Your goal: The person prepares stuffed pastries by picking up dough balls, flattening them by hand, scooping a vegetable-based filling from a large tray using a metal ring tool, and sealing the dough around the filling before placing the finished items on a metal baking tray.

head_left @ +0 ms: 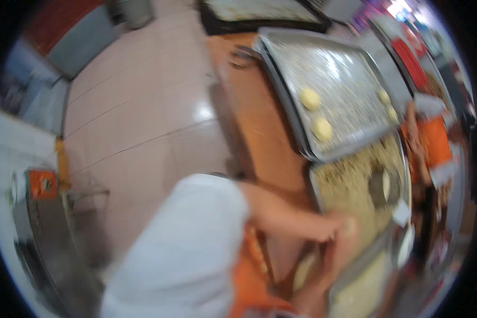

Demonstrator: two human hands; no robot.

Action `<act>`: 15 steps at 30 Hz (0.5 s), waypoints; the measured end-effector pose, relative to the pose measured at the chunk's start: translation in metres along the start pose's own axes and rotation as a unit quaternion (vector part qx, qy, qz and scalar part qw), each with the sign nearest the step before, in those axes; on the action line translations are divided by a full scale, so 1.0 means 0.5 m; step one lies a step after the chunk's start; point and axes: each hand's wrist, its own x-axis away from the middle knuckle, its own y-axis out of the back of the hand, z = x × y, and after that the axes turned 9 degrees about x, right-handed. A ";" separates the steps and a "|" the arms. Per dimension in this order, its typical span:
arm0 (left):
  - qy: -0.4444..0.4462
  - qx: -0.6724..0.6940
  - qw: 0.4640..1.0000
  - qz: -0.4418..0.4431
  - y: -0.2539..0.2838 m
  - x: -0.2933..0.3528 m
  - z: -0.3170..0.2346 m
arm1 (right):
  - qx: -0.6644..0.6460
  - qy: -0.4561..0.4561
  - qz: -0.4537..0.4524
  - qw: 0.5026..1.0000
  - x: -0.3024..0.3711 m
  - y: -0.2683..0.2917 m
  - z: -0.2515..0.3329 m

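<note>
My left hand point(342, 228) and my right hand point(334, 259) are close together over the near edge of a tray of tan, speckled crumbly material point(350, 185). Both are smeared by motion, and their fingers cannot be told apart. A pale patch shows at the left hand; I cannot make out whether it is dough. Beyond that tray, a metal baking tray point(350, 69) carries several pale yellow dough balls point(321, 129). A dark grey round container point(384, 186) with something pale inside sits in the crumbly material. Close to my right hand lies a tray of pale yellow material point(363, 289).
An orange-brown tabletop point(254, 106) runs along the trays' left, with a dark ring-shaped object point(243, 56) on it. Another dark-rimmed tray point(265, 10) stands at the far end. Across the table a person in an orange apron point(434, 140) works. Tiled floor point(143, 122) lies left.
</note>
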 end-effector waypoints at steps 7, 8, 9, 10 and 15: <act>-0.076 0.032 0.996 0.032 -0.003 0.051 -0.053 | -0.020 0.018 -0.041 0.999 -0.041 -0.024 0.010; -0.045 0.023 0.998 0.029 -0.009 0.121 -0.109 | -0.023 -0.014 -0.050 0.998 -0.023 -0.090 0.054; -0.007 0.027 0.999 0.045 0.045 0.148 -0.135 | 0.003 -0.026 -0.062 0.998 -0.001 -0.149 0.052; 0.011 0.019 0.998 0.060 0.046 0.140 -0.140 | 0.011 -0.022 -0.043 0.999 -0.011 -0.140 0.053; 0.068 -0.061 0.996 0.026 0.004 0.109 -0.123 | 0.103 0.047 0.096 0.989 0.002 -0.012 0.051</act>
